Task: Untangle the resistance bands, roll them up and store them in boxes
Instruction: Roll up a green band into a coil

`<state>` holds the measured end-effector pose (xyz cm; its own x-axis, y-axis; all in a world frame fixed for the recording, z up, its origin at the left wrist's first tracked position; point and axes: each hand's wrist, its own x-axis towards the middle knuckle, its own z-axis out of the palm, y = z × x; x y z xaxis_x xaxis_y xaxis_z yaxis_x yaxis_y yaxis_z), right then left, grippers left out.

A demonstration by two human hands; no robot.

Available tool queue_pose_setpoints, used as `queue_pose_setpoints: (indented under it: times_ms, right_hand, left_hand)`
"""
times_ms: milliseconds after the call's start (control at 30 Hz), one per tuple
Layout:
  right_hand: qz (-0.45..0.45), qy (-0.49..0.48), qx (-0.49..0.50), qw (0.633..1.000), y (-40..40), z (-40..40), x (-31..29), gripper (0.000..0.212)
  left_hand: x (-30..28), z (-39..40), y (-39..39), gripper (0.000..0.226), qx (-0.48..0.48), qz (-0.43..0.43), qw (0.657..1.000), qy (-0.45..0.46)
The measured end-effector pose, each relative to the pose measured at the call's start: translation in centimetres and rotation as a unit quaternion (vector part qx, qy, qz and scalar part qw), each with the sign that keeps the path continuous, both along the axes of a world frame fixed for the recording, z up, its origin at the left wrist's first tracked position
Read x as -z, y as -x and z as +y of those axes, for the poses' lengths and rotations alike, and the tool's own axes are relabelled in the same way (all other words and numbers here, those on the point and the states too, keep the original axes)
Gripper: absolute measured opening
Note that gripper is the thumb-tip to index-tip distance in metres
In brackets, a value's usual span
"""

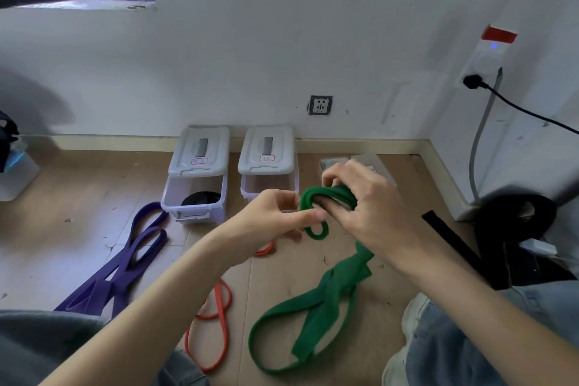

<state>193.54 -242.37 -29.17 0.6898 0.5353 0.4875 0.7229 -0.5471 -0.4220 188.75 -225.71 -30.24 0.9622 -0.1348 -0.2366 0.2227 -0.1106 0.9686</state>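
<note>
Right hand [363,207] curled gripping green band [316,301], left hand [275,216] pinching its loop.

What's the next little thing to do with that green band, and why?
Probably keep winding: the right hand holds a small started roll of the green band, the left hand pinches its loop, and most of the band trails twisted on the floor, so drawing up more length looks sensible.

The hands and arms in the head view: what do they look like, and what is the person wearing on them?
The left hand and the right hand are both bare, without gloves, rings or a watch. Both forearms are bare too; no sleeve reaches the wrists. At the lower right, light blue denim covers a leg.
</note>
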Motion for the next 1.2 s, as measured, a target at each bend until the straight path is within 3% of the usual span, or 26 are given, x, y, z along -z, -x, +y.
queue_pose_setpoints:
  times_ms: [67, 167, 267, 367, 433, 500, 533, 600, 700, 767, 867, 967, 1033, 1200]
  right_hand:
    - [0.012, -0.011, 0.006, 1.0, -0.2, 0.0, -0.1, 0.017]
    - [0.091, 0.0, -0.057, 0.994, -0.6, 0.0, -0.5, 0.025]
    - [0.126, 0.051, -0.06, 0.989, -0.1, 0.5, 0.0, 0.047]
    - [0.074, 0.015, -0.032, 0.997, -0.2, 0.4, -0.1, 0.031]
    - [0.068, 0.028, -0.05, 0.996, -0.6, -0.2, -0.5, 0.023]
    - [0.045, 0.102, -0.092, 0.989, -0.6, -0.7, -0.6, 0.024]
    - [0.026, 0.146, -0.113, 0.983, -0.4, -0.8, -0.5, 0.026]
    - [-0.022, 0.204, -0.149, 0.967, 0.1, -0.8, -0.3, 0.029]
    - [-0.054, 0.227, -0.181, 0.955, 0.6, -0.9, -0.1, 0.03]
    - [-0.026, 0.195, -0.176, 0.964, 0.4, -0.9, -0.2, 0.029]
    - [0.146, 0.045, -0.118, 0.981, -0.2, -0.7, -0.6, 0.032]
    - [0.279, -0.071, -0.067, 0.955, -0.3, -0.1, -0.7, 0.032]
    - [0.321, -0.124, -0.071, 0.936, -0.3, 0.3, -0.5, 0.031]
    - [0.425, -0.222, -0.094, 0.872, 0.2, 0.7, 0.4, 0.051]
  left_hand:
    - [0.5, -0.2, -0.1, 0.031, -0.061, 0.014, 0.994, 0.091]
    - [0.6, 0.6, -0.1, 0.011, -0.16, 0.026, 0.957, 0.239]
    - [0.8, 0.7, -0.1, 0.03, -0.176, 0.038, 0.931, 0.317]
    - [0.9, 0.8, 0.1, 0.034, -0.136, 0.072, 0.926, 0.344]
    - [0.7, 1.4, 0.4, 0.032, -0.074, 0.078, 0.952, 0.286]
    - [0.2, 2.1, 0.7, 0.034, 0.022, 0.045, 0.993, 0.109]
    - [0.0, 2.3, 0.7, 0.035, 0.069, 0.016, 0.997, 0.006]
    - [-0.3, 1.9, 0.7, 0.035, 0.127, -0.016, 0.981, -0.143]
    - [0.0, 0.9, 0.8, 0.036, 0.13, -0.039, 0.967, -0.215]
    - [0.4, 0.8, 1.0, 0.031, 0.098, -0.048, 0.978, -0.18]
    - [0.4, 1.5, 1.0, 0.041, -0.018, -0.037, 0.998, -0.053]
    - [0.2, 1.6, 0.9, 0.039, -0.066, -0.044, 0.996, 0.041]
    - [0.2, 1.3, 0.7, 0.039, -0.089, -0.056, 0.991, 0.08]
    - [0.8, 0.6, 0.4, 0.035, -0.134, -0.07, 0.979, 0.136]
